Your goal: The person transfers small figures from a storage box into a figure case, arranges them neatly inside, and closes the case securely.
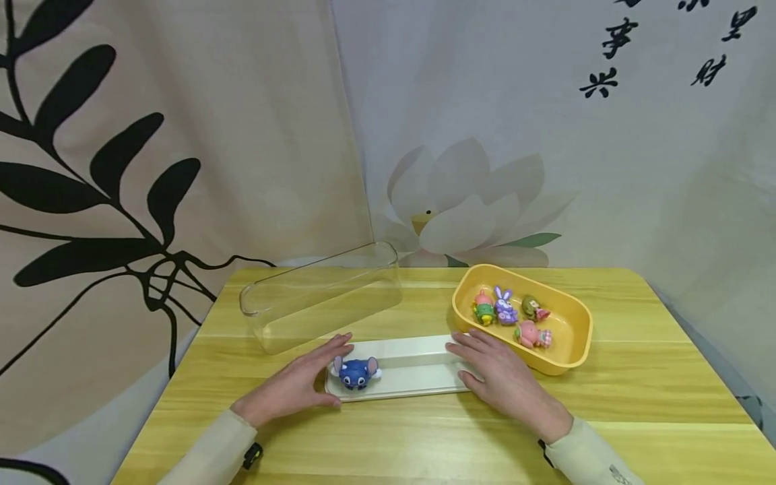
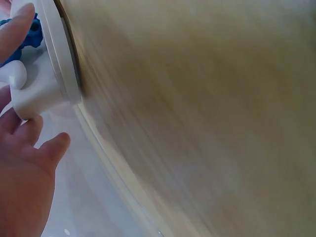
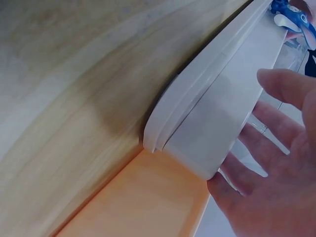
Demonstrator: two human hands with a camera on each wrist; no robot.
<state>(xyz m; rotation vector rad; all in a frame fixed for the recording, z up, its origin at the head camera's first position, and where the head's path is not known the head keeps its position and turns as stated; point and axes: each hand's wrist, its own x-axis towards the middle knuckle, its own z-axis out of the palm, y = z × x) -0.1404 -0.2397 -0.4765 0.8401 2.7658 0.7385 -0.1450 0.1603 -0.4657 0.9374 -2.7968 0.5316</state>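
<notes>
A long white stepped base lies on the wooden table, its length running left to right. On its left end stands a blue big-eared cartoon figurine, facing the front. My left hand spreads round that end, thumb near the front corner and fingers at the back; in the left wrist view the thumb overlaps the figurine. At the right end is my right hand. Its fingers reach straight along the back edge of the white base, and its thumb is held apart over the top.
Behind the left hand stands a clear plastic cover. A yellow tray with several small figurines, among them a purple rabbit and a pink one, sits right behind the right hand. Curtains hang beyond the table's back edge.
</notes>
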